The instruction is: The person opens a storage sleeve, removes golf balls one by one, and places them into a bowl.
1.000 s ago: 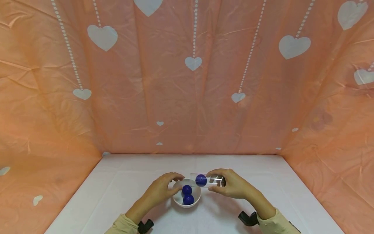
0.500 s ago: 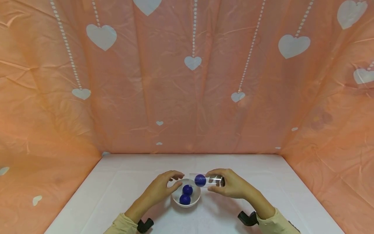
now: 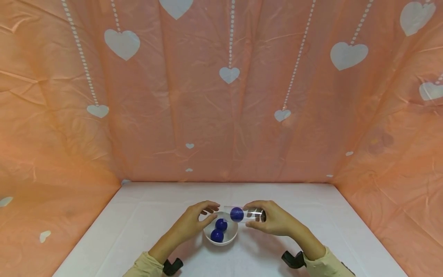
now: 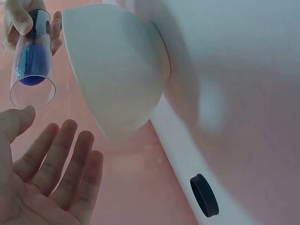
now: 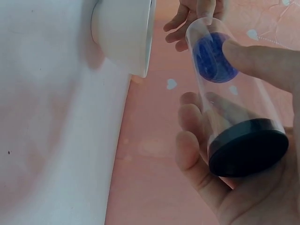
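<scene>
My right hand grips a clear plastic tube with a black end cap. Tilted nearly on its side, the tube has its uncapped mouth toward my left hand, above the right part of a white bowl's rim. One blue ball is inside it, near the mouth. Two more blue balls, an upper ball and a lower ball, lie in the white bowl. My left hand holds nothing; its fingers are spread and slightly bent beside the bowl's left rim, close to the tube mouth.
A black round lid is on the white tabletop, seen only in the left wrist view. Orange sheeting with white hearts stands behind the table and at both sides. Black wrist mounts sit below the forearms.
The tube with its ball has shifted slightly left. In the bowl, the lower ball has rolled left. My left hand's fingers have risen a little.
</scene>
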`<control>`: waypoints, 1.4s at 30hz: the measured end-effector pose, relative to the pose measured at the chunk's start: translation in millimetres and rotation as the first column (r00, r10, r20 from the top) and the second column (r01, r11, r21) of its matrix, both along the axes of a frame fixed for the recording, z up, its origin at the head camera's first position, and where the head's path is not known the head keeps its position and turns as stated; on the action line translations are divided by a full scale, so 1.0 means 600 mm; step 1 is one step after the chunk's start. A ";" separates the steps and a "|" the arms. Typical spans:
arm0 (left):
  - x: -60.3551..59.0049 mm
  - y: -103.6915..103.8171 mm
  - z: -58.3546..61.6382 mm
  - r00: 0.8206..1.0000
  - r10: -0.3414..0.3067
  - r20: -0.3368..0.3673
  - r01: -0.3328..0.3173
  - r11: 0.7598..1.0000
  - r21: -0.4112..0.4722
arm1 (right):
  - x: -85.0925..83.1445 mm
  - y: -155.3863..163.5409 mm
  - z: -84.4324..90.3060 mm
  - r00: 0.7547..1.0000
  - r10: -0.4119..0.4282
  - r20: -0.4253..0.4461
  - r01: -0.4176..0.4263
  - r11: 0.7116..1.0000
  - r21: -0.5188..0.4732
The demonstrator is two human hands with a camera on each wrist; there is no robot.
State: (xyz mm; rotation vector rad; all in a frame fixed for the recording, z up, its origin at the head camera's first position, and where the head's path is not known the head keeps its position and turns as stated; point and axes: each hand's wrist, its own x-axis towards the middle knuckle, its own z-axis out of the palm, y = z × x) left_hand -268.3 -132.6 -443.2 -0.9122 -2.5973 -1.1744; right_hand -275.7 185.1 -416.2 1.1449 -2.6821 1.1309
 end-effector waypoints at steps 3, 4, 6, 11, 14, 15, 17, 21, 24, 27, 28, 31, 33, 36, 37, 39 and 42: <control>0.001 0.001 0.001 1.000 -0.009 0.016 0.008 1.000 0.011 | 0.000 0.001 -0.001 1.000 -0.003 -0.002 0.003 1.000 0.003; 0.001 0.001 0.001 1.000 -0.014 0.020 0.013 1.000 0.016 | 0.000 0.001 -0.001 1.000 -0.003 -0.002 0.003 1.000 0.003; 0.001 0.002 0.001 0.999 -0.023 0.029 0.022 0.999 0.027 | 0.000 0.001 -0.001 1.000 -0.002 -0.004 0.002 1.000 0.002; 0.000 0.004 0.001 0.998 -0.039 0.052 0.037 0.998 0.046 | 0.000 0.001 -0.001 1.000 0.009 -0.005 -0.009 1.000 -0.008; 0.001 0.005 0.000 0.997 -0.048 0.058 0.045 0.998 0.052 | 0.000 0.001 0.000 1.000 0.014 0.000 -0.014 1.000 -0.009; 0.001 0.005 0.000 0.997 -0.051 0.059 0.048 0.997 0.055 | -0.001 0.001 -0.001 1.000 0.016 0.002 -0.016 1.000 -0.007; 0.001 0.006 0.000 0.996 -0.059 0.062 0.056 0.997 0.062 | -0.002 0.001 -0.002 1.000 0.017 0.006 -0.017 1.000 -0.004; 0.000 0.007 -0.001 0.994 -0.077 0.073 0.072 0.995 0.074 | -0.004 0.000 -0.002 1.000 0.016 0.006 -0.016 1.000 0.003; 0.001 0.008 -0.002 0.994 -0.080 0.079 0.074 0.995 0.074 | -0.004 -0.001 -0.001 1.000 0.016 0.002 -0.016 1.000 0.008; 0.002 0.009 -0.002 0.994 -0.073 0.082 0.067 0.995 0.067 | -0.004 -0.003 0.000 1.000 0.018 0.001 -0.018 1.000 0.009; 0.003 0.009 -0.003 0.994 -0.072 0.083 0.066 0.996 0.067 | -0.004 -0.004 0.001 1.000 0.019 0.002 -0.019 1.000 0.010; 0.003 0.009 -0.004 0.995 -0.071 0.074 0.067 0.996 0.066 | -0.003 -0.004 0.002 1.000 0.021 0.000 -0.021 1.000 0.012; 0.003 0.010 -0.005 0.995 -0.072 0.071 0.067 0.995 0.068 | -0.003 -0.004 0.001 1.000 0.027 -0.006 -0.027 1.000 0.010; 0.004 0.010 -0.005 0.995 -0.071 0.071 0.066 0.996 0.068 | -0.004 -0.004 0.000 0.999 0.033 -0.016 -0.033 0.999 0.005; 0.004 0.010 -0.005 0.995 -0.069 0.075 0.064 0.996 0.069 | -0.004 -0.004 0.000 0.999 0.036 -0.022 -0.036 0.999 0.004; 0.004 0.010 -0.005 0.994 -0.069 0.083 0.063 0.995 0.071 | -0.004 -0.004 0.000 0.999 0.041 -0.023 -0.041 0.999 0.001; 0.004 0.010 -0.004 0.994 -0.066 0.093 0.059 0.995 0.077 | -0.004 -0.004 0.000 0.999 0.041 -0.026 -0.041 0.999 0.005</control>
